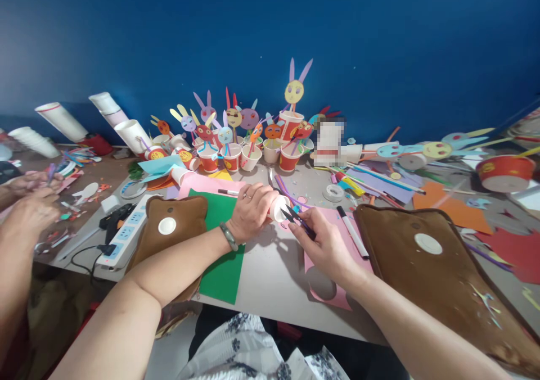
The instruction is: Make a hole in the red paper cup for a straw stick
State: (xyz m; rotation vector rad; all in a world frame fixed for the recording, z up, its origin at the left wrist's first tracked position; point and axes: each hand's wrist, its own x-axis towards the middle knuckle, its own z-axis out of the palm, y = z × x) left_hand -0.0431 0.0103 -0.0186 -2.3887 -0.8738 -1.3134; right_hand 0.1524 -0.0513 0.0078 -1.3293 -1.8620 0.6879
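A white paper cup [279, 208] lies tipped on its side in my left hand [253, 211], whose fingers wrap round it from above. My right hand [324, 239] is closed on a pair of dark scissors [300, 220]. Their blades point left, with the tips at the cup's end; I cannot tell whether they pierce it. Under my right hand is a pink paper sheet [323, 284] with a round piece cut out. A green paper sheet [221, 256] lies beneath my left forearm.
Along the blue wall stand several paper cups with rabbit faces [291, 155]. Brown cushions [400, 262] flank my arms. A power strip [126, 234] lies at the left, a marker [352, 232] at the right. Another person's hands [34, 200] work at the far left.
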